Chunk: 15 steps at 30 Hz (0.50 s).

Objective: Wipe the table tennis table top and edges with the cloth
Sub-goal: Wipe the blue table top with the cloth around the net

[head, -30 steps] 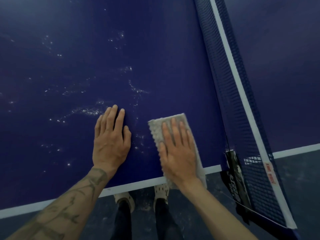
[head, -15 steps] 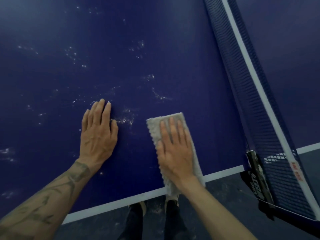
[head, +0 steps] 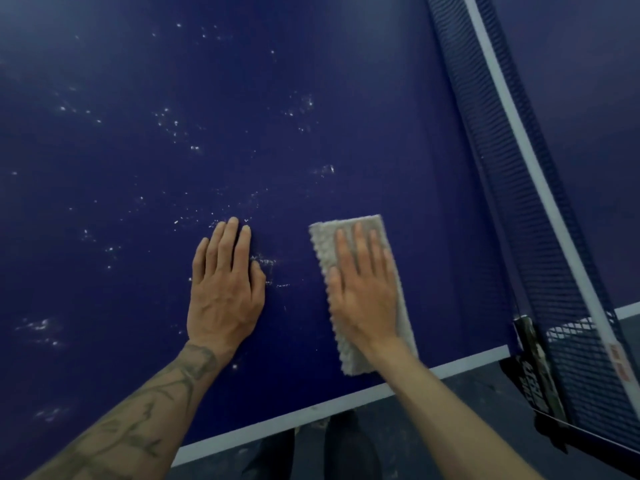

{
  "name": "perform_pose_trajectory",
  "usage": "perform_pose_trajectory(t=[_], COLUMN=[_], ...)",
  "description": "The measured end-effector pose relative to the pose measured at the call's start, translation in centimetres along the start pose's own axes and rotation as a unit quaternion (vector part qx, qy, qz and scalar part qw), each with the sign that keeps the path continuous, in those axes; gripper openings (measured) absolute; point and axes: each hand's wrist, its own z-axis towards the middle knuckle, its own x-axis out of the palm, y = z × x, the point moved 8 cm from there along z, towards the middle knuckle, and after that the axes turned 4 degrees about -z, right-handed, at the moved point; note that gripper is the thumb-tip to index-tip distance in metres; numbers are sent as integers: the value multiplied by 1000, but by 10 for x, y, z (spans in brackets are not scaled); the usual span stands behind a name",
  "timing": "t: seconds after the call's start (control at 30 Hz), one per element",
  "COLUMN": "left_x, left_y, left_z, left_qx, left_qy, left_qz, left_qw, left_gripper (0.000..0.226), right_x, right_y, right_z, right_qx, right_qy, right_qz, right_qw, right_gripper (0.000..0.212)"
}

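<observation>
The dark blue table tennis table top [head: 346, 98] fills most of the view, speckled with white dust across its left and middle. A folded grey-white cloth [head: 329, 251] lies flat on it near the white edge line [head: 311, 408]. My right hand [head: 363, 292] presses on the cloth with straight fingers. About a hand's width to the left, my left hand [head: 225, 292] rests flat on the bare table surface, fingers together, beside a patch of dust.
The blue net [head: 502, 168] with its white top band runs along the right side, ending at a black clamp post [head: 536, 368] at the table's edge. Dark grey floor [head: 450, 427] and my dark trouser legs [head: 346, 452] show below the table edge.
The camera view has shifted, so more of the dusty table shows on the left. Both hands stay flat; the cloth sits slightly further from the white edge line.
</observation>
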Motion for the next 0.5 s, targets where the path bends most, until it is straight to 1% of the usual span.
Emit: perform_pose_trajectory(t=[0.1, 0.17, 0.2, 0.23, 0.27, 0.33, 0.37, 0.4, 0.43, 0.5], left_x=[1, 3, 3, 4, 4, 6, 6, 6, 6, 6], left_y=[1, 2, 2, 2, 2, 3, 4, 4, 3, 3], left_z=[0, 0, 0, 0, 0, 0, 0, 0, 0, 0], left_qx=[1, 1, 2, 3, 2, 1, 1, 1, 1, -1], left_qy=[2, -2, -7, -11, -12, -14, -14, -12, -11, -10], left_qz=[2, 3, 3, 5, 8, 12, 14, 16, 16, 18], left_qw=[1000, 1000, 1000, 1000, 1000, 1000, 1000, 1000, 1000, 1000], left_gripper=[55, 55, 55, 54, 55, 55, 55, 56, 56, 56], right_x=[-14, -20, -20, -19, -16, -7, -4, -2, -2, -7], right_y=[-32, -22, -9, 8, 29, 66, 73, 68, 53, 12], right_z=[45, 75, 85, 91, 91, 71, 56, 42, 35, 42], right_qx=[102, 137, 138, 122, 88, -21, -73, -104, -108, -60], right_qy=[-5, -23, -30, -34, -38, -37, -33, -28, -20, -4], right_qz=[-3, 6, 10, 14, 17, 13, 11, 9, 7, 0], right_qw=[995, 990, 990, 992, 995, 999, 997, 994, 994, 998], right_gripper=[64, 65, 65, 66, 66, 65, 64, 63, 64, 65])
